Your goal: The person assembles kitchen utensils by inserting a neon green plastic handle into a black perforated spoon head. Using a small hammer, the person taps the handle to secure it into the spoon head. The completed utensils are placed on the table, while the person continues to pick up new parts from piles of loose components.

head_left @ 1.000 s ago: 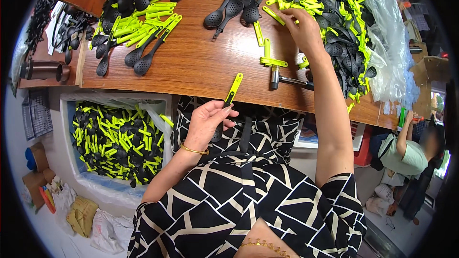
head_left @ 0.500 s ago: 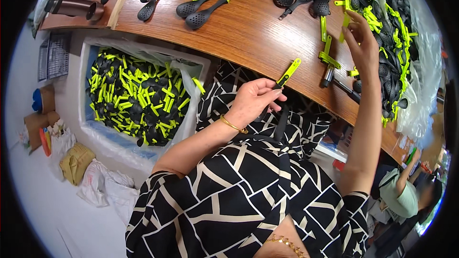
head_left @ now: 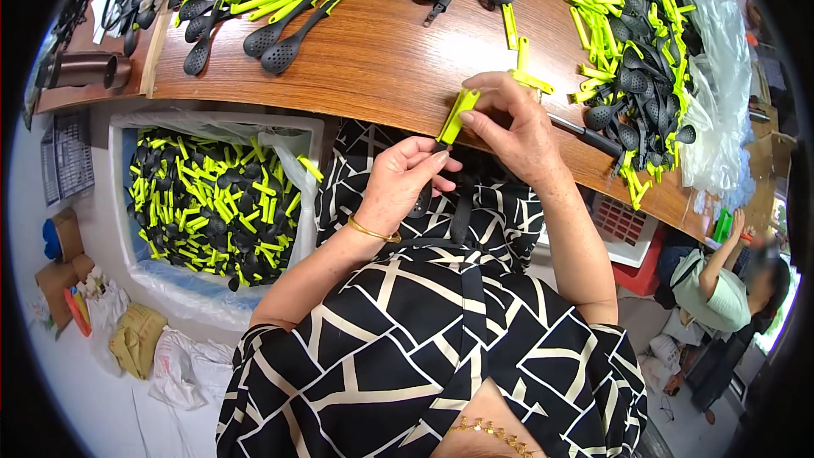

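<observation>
My left hand [head_left: 392, 188] is closed around the neck of a black slotted spoon, whose perforated bowl [head_left: 421, 203] hangs partly hidden below the fingers. With thumb and fingers my right hand [head_left: 519, 131] pinches a lime-green handle piece [head_left: 459, 115]. That piece lies along the spoon's handle, just above my left fingertips, over the table's front edge. How far the two parts are joined I cannot tell. Beyond my right hand lie loose green pieces [head_left: 523, 55] and a tool with a black grip [head_left: 598, 139], its other end hidden by the hand.
Black spoons with green handles [head_left: 292, 49] lie at the table's [head_left: 381, 59] far left. A heap of black spoons and green pieces [head_left: 632, 76] covers the right side beside clear plastic [head_left: 712, 119]. A lined box of spoons [head_left: 216, 203] stands at left. Another person [head_left: 716, 288] is at far right.
My right hand has come from the right of the table to my left hand, bringing a green handle piece against the spoon's handle. The view has shifted to the right.
</observation>
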